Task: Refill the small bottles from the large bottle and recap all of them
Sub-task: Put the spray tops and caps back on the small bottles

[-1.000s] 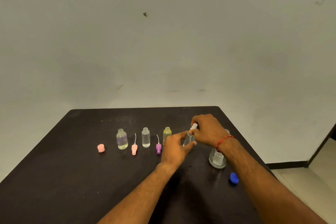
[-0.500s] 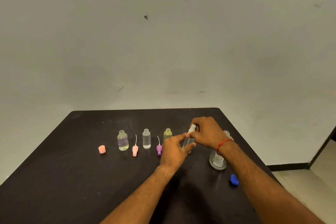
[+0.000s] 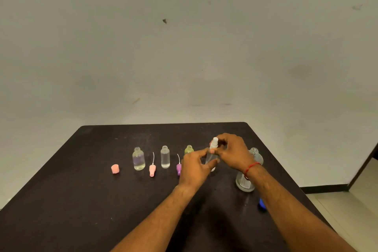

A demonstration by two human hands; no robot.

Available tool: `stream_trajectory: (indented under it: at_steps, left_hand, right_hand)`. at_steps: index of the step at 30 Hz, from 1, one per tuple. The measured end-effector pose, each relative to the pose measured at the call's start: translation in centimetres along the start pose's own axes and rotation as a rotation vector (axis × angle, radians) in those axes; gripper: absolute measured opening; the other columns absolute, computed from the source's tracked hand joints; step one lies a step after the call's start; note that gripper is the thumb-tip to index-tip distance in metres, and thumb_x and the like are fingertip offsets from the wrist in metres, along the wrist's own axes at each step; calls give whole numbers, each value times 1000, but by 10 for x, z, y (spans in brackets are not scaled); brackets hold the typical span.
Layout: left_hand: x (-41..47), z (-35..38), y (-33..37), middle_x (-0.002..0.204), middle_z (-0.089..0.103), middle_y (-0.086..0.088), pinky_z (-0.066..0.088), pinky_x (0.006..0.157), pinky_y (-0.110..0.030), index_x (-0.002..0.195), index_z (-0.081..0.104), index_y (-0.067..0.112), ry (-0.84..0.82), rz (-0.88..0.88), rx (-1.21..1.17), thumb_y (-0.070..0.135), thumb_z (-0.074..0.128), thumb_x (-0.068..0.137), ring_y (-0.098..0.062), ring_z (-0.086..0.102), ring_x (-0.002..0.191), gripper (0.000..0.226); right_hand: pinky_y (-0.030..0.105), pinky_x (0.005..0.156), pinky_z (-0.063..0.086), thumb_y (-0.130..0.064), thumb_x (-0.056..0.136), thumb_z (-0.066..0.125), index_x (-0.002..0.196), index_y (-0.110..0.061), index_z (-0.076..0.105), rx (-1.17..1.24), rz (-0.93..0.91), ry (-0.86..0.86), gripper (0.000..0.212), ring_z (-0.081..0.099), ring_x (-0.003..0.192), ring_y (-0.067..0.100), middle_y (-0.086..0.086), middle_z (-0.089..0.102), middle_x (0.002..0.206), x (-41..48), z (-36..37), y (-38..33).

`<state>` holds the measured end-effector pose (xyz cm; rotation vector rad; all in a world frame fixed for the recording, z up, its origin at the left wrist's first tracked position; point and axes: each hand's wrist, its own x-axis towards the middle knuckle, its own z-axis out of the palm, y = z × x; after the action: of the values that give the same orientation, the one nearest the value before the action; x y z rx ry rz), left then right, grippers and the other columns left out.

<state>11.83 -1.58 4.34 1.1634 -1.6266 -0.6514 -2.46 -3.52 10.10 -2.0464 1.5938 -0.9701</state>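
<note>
Where the dark desk (image 3: 81,200) meets the pale wall, items stand in a row, listed left to right.

1. Pink cap (image 3: 115,169): loose on the desk, at the row's left end.
2. Clear bottle (image 3: 138,158): upright, uncapped, partly filled with pale liquid.
3. Pink sprayer (image 3: 152,169): standing on the desk, its thin white tube pointing up, between the first two bottles.
4. Frosted bottle (image 3: 165,156): upright, uncapped.
5. Purple sprayer (image 3: 179,168): tube up, just beside the left hand.
6. Yellow-green bottle (image 3: 189,149): uncapped, mostly hidden behind the left hand.
7. Held bottle (image 3: 211,156): small, clear, slightly tilted, carrying a white sprayer (image 3: 214,141) on its neck. Whether its base touches the desk cannot be told.
8. Large bottle (image 3: 246,178): clear, labelled, uncapped, upright, partly hidden behind the right wrist.
9. Blue cap (image 3: 262,204): on the desk near the large bottle, half hidden by the right forearm.

Hands: left hand (image 3: 194,168) is closed around the body of the held bottle; right hand (image 3: 233,152) pinches the white sprayer with thumb and fingers. A red thread (image 3: 251,166) circles the right wrist.
</note>
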Motion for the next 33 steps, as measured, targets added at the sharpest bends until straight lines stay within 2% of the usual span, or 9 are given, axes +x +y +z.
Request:
stream_trajectory:
  at_steps: [5,7,11,16,20,25,27,31,33]
  left_hand:
    - [2,3,-7,77,73,13,48,67,-30,101,78,30,32,-1,76,38,77,86,0,54,55,18]
    - [2,1,-7,77,72,14,51,75,-38,103,78,30,18,-6,67,39,78,85,2,54,55,20]
    - [5,-5,-5,95,75,16,56,92,-41,107,78,28,-5,1,40,37,79,83,3,67,78,25]
    - [3,-1,-2,73,73,11,52,85,-56,97,79,24,43,32,44,35,79,84,4,55,49,17]
    - [4,1,-4,69,72,7,50,68,-38,95,77,27,31,28,57,40,76,85,-3,52,45,16]
    - [5,-8,1,94,77,12,59,83,-35,107,78,24,-46,38,17,32,79,85,5,67,72,24]
    - [6,-8,4,97,77,13,59,87,-37,109,78,24,-42,36,4,32,79,84,3,70,85,27]
    - [5,-1,2,63,69,14,51,93,-61,101,79,28,25,34,70,34,78,85,2,59,55,17]
    - [4,5,0,63,66,8,53,93,-55,97,78,27,58,-5,109,38,73,87,-3,60,57,16]
  right_hand:
    - [14,57,36,-25,71,84,67,-23,55,-17,12,157,29,49,60,7,-5,56,69,-4,10,-3]
    - [12,62,40,-22,73,83,79,-24,62,58,3,115,21,56,71,4,-9,61,79,-4,7,-3]
    - [15,80,49,-6,82,73,103,-26,71,227,-26,-26,29,65,96,6,-10,71,99,-3,-5,-5]
    - [18,76,52,-9,81,76,95,-21,69,194,-1,127,20,65,85,7,-5,69,90,-6,7,-8]
    - [11,66,46,-14,79,79,89,-20,62,166,54,260,21,60,78,5,-5,64,86,-11,16,-11]
    - [28,89,56,-3,84,71,104,-23,69,314,10,-5,29,68,98,7,-7,72,102,-6,3,-4]
    - [26,86,57,-1,82,73,100,-21,73,323,14,31,28,69,93,5,-7,74,96,-8,4,-4]
    - [18,74,54,-8,76,80,91,-19,71,284,90,228,21,67,82,4,-8,71,84,-11,16,-10]
    - [13,66,49,-11,75,81,86,-18,67,276,140,328,20,65,76,2,-10,67,80,-12,25,-13]
